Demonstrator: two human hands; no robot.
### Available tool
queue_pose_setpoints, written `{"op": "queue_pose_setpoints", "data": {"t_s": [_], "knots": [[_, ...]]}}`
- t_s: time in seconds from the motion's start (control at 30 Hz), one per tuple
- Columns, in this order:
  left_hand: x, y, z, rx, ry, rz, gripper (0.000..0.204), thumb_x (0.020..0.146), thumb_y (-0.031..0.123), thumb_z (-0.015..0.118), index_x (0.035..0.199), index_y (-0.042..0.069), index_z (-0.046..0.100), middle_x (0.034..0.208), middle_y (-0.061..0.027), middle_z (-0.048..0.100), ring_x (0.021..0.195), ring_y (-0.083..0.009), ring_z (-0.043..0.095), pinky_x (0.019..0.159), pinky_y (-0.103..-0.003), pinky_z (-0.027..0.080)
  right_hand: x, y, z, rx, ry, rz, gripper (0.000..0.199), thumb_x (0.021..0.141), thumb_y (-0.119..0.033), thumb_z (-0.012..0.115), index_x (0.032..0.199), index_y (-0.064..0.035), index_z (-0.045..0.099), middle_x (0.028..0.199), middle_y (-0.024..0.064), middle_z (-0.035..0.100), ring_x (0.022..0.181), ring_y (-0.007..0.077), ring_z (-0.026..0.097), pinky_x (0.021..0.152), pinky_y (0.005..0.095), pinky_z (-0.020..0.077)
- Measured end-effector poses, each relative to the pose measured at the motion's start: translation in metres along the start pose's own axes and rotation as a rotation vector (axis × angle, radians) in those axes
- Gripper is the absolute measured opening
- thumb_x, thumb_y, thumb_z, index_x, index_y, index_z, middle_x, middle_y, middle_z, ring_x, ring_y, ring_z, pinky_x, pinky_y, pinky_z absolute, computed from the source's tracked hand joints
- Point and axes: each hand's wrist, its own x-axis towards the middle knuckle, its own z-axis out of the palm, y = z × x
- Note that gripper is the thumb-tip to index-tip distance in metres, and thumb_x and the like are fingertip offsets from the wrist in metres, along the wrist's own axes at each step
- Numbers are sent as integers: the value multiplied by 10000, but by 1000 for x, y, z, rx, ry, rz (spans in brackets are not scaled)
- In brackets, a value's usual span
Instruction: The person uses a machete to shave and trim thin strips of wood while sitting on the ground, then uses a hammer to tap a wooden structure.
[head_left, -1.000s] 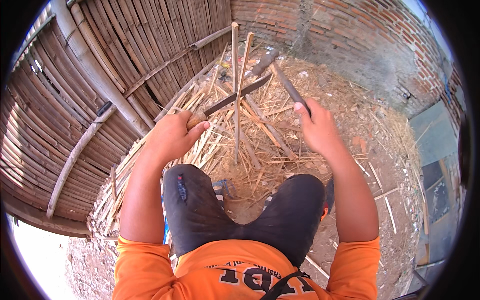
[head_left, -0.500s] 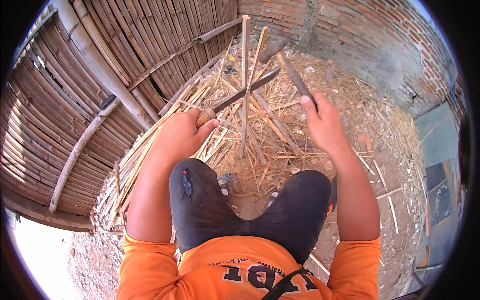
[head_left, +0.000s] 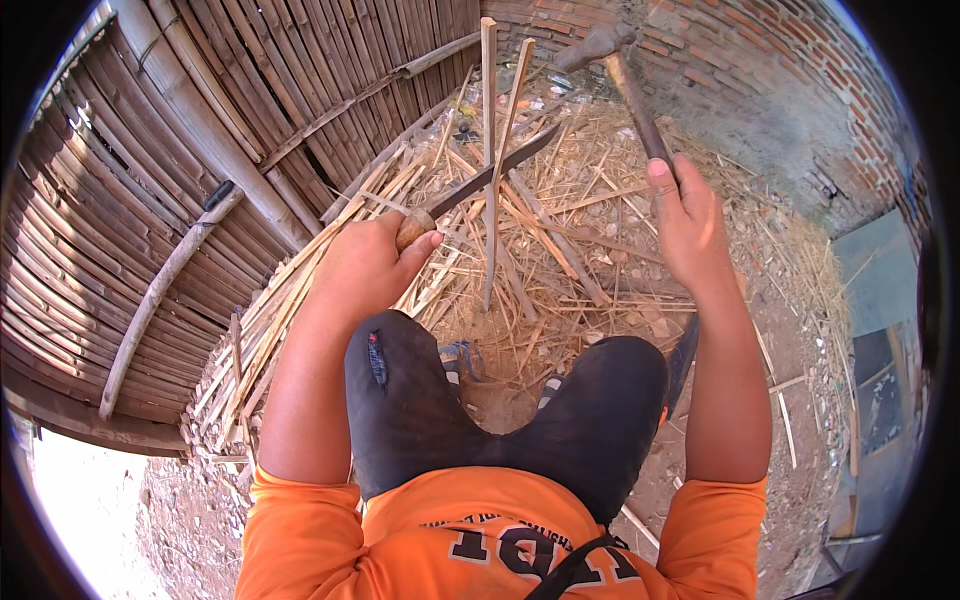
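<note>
My left hand is closed round the wooden handle of a machete. The dark blade slants up to the right and passes through an upright pale wooden stick, which is split above it into two prongs. Below the blade the stick runs down in one piece to the littered ground between my knees. My right hand grips a hammer by its shaft. The hammer's head is raised beyond and to the right of the blade tip, touching nothing.
Split sticks lie heaped along the left, beside a bamboo wall. Straw and wood scraps cover the ground ahead. A brick wall closes the far right, and grey sheets lean at the right edge.
My right hand has lifted the hammer up and to the right, away from the blade. The machete stays in the split stick, with my left hand in nearly the same place.
</note>
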Motion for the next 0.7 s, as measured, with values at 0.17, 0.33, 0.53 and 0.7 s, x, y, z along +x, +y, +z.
{"op": "queue_pose_setpoints", "data": {"t_s": [0.17,0.33,0.53,0.7], "knots": [[0,0,2,12,17,-1,564,937,519,637,879,-41,620,734,-273,637,769,-468,639,713,-525,485,-13,-3,14,-40,11,7,437,1066,-424,450,995,-12,578,746,216,635,734,389,659,654,477,475],[2,-8,4,-9,5,-18,561,936,514,642,878,-43,621,732,-271,637,767,-460,645,708,-516,489,-14,27,50,-167,-180,21,440,1067,-429,444,1009,-14,578,777,210,645,781,375,671,674,484,476],[0,-10,9,-16,40,-20,561,938,512,640,867,-44,618,743,-266,641,777,-459,645,712,-514,491,5,2,7,80,101,11,463,1067,-454,441,1035,-12,576,714,151,589,758,278,669,688,462,494],[2,-1,13,-12,7,-12,555,937,512,641,872,-39,624,745,-259,646,772,-455,644,716,-513,491,-12,10,35,-54,-69,-2,442,1058,-441,454,1061,-17,581,740,176,623,694,352,661,684,505,512]]}}
